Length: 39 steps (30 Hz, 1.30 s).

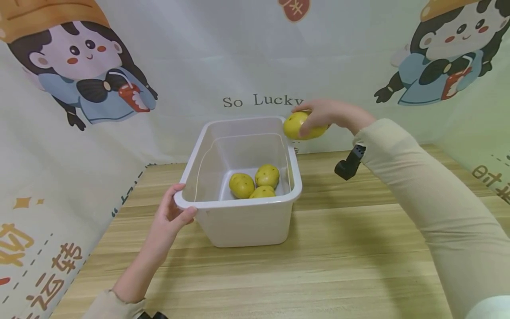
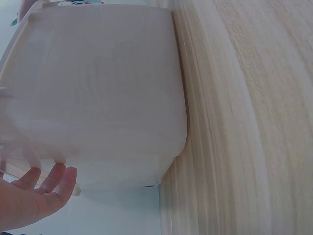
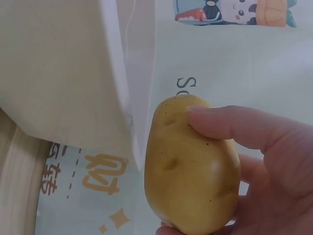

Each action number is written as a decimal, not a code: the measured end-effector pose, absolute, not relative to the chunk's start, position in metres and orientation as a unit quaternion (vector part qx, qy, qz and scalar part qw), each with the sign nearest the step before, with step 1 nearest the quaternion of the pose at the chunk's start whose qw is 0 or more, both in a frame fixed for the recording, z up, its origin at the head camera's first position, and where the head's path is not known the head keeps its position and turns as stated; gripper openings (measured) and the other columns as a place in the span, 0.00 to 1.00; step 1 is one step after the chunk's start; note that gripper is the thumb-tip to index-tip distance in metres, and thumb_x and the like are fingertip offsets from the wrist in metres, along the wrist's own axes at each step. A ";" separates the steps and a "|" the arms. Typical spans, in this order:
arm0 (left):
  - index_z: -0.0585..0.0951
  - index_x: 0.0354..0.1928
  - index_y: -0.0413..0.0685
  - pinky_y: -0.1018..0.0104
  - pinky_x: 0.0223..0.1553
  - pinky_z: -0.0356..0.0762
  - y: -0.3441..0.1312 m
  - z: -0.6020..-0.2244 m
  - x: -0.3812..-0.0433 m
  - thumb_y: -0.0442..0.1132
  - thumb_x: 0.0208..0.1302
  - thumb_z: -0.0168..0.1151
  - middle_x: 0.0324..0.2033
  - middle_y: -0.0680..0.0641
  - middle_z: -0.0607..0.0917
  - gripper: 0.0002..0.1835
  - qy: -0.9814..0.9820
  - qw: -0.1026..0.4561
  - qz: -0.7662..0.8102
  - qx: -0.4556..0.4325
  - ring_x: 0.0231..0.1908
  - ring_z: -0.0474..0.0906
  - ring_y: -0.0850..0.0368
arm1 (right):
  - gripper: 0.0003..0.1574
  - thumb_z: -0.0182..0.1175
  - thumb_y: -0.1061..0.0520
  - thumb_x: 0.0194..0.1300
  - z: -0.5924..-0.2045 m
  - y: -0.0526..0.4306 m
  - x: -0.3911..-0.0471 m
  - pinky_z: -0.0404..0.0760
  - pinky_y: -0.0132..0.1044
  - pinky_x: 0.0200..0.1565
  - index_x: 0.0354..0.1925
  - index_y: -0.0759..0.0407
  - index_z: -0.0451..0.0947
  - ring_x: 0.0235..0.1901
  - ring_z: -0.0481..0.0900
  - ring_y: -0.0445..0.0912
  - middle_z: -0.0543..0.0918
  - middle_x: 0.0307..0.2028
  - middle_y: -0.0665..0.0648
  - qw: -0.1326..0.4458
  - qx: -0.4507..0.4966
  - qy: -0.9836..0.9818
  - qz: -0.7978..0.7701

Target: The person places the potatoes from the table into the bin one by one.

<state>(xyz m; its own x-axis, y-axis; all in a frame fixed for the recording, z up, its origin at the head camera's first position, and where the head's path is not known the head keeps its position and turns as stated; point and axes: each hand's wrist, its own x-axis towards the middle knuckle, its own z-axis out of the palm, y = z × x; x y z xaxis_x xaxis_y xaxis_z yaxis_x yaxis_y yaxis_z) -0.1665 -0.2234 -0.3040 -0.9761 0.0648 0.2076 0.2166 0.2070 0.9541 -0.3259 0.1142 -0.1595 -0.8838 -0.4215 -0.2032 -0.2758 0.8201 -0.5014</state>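
A white plastic bin stands on the wooden table with several yellow potatoes lying on its floor. My left hand grips the bin's near left corner, thumb over the rim; in the left wrist view its fingertips touch the bin's outer wall. Beside the bin's far right corner, at rim height, my right hand holds another potato. The right wrist view shows that potato between the thumb and the fingers, close to the bin's side.
The wooden table extends in front of the bin and to both sides. A pale cloth backdrop printed with cartoon figures and lettering hangs close behind the bin. A small black camera sits on the right wrist.
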 end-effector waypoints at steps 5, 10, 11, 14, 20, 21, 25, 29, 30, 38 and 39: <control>0.57 0.61 0.54 0.69 0.44 0.71 -0.223 -0.304 -0.167 0.35 0.66 0.51 0.53 0.47 0.66 0.24 -0.774 0.063 -0.624 -0.091 0.46 0.70 0.64 | 0.47 0.59 0.55 0.53 -0.156 0.106 -0.326 0.67 0.43 0.47 0.69 0.49 0.51 0.48 0.64 0.51 0.65 0.58 0.60 0.153 -0.196 0.944 -0.215; 0.57 0.61 0.54 0.69 0.44 0.71 -0.223 -0.305 -0.167 0.34 0.66 0.51 0.54 0.45 0.65 0.24 -0.773 0.064 -0.625 -0.091 0.45 0.70 0.64 | 0.47 0.59 0.55 0.54 -0.154 0.099 -0.327 0.68 0.43 0.47 0.69 0.48 0.51 0.49 0.64 0.51 0.62 0.60 0.60 0.157 -0.199 0.945 -0.206; 0.57 0.61 0.54 0.69 0.44 0.71 -0.224 -0.305 -0.167 0.35 0.66 0.51 0.54 0.45 0.65 0.24 -0.773 0.065 -0.624 -0.091 0.45 0.70 0.64 | 0.48 0.59 0.54 0.54 -0.154 0.097 -0.327 0.68 0.43 0.47 0.69 0.48 0.51 0.49 0.64 0.51 0.62 0.61 0.60 0.158 -0.200 0.945 -0.204; 0.56 0.61 0.54 0.69 0.44 0.71 -0.224 -0.305 -0.167 0.35 0.66 0.51 0.55 0.45 0.65 0.24 -0.775 0.065 -0.623 -0.088 0.45 0.70 0.64 | 0.47 0.59 0.54 0.54 -0.153 0.092 -0.328 0.69 0.43 0.48 0.69 0.47 0.50 0.50 0.63 0.51 0.60 0.62 0.59 0.162 -0.202 0.944 -0.203; 0.56 0.61 0.54 0.69 0.44 0.70 -0.224 -0.304 -0.166 0.35 0.66 0.51 0.54 0.46 0.66 0.25 -0.776 0.064 -0.621 -0.086 0.46 0.70 0.64 | 0.47 0.59 0.54 0.54 -0.152 0.080 -0.327 0.69 0.42 0.46 0.69 0.46 0.51 0.50 0.64 0.51 0.61 0.62 0.58 0.163 -0.207 0.944 -0.198; 0.56 0.61 0.54 0.68 0.44 0.70 -0.224 -0.305 -0.166 0.35 0.66 0.51 0.54 0.46 0.66 0.24 -0.776 0.064 -0.622 -0.087 0.45 0.70 0.64 | 0.47 0.59 0.54 0.54 -0.152 0.078 -0.327 0.68 0.42 0.46 0.69 0.46 0.51 0.49 0.64 0.51 0.62 0.61 0.57 0.163 -0.207 0.944 -0.199; 0.57 0.61 0.55 0.67 0.45 0.71 -0.224 -0.306 -0.168 0.35 0.66 0.51 0.52 0.49 0.68 0.24 -0.776 0.065 -0.621 -0.086 0.45 0.70 0.63 | 0.46 0.59 0.54 0.53 -0.153 0.072 -0.327 0.68 0.41 0.45 0.69 0.45 0.52 0.49 0.64 0.50 0.63 0.60 0.56 0.162 -0.208 0.943 -0.203; 0.57 0.61 0.56 0.67 0.45 0.71 -0.224 -0.306 -0.168 0.35 0.65 0.51 0.51 0.48 0.68 0.24 -0.776 0.067 -0.621 -0.084 0.45 0.71 0.64 | 0.46 0.60 0.53 0.53 -0.154 0.063 -0.327 0.68 0.43 0.48 0.68 0.44 0.54 0.50 0.64 0.50 0.63 0.61 0.54 0.161 -0.211 0.942 -0.204; 0.57 0.61 0.56 0.67 0.45 0.71 -0.224 -0.306 -0.168 0.35 0.65 0.51 0.51 0.47 0.68 0.24 -0.776 0.067 -0.622 -0.084 0.45 0.71 0.64 | 0.45 0.60 0.53 0.53 -0.154 0.061 -0.327 0.68 0.43 0.49 0.68 0.44 0.54 0.50 0.64 0.50 0.63 0.61 0.54 0.162 -0.212 0.942 -0.206; 0.57 0.61 0.55 0.66 0.45 0.71 -0.225 -0.306 -0.168 0.35 0.66 0.51 0.53 0.47 0.66 0.24 -0.775 0.067 -0.622 -0.085 0.45 0.70 0.63 | 0.45 0.61 0.54 0.53 -0.155 0.046 -0.323 0.70 0.46 0.49 0.68 0.44 0.55 0.51 0.65 0.50 0.63 0.61 0.55 0.169 -0.225 0.936 -0.213; 0.57 0.61 0.55 0.66 0.45 0.71 -0.225 -0.306 -0.168 0.35 0.66 0.51 0.53 0.46 0.66 0.24 -0.775 0.067 -0.623 -0.085 0.45 0.70 0.63 | 0.45 0.61 0.54 0.53 -0.156 0.044 -0.323 0.70 0.46 0.49 0.67 0.44 0.55 0.51 0.65 0.50 0.63 0.61 0.54 0.169 -0.227 0.935 -0.215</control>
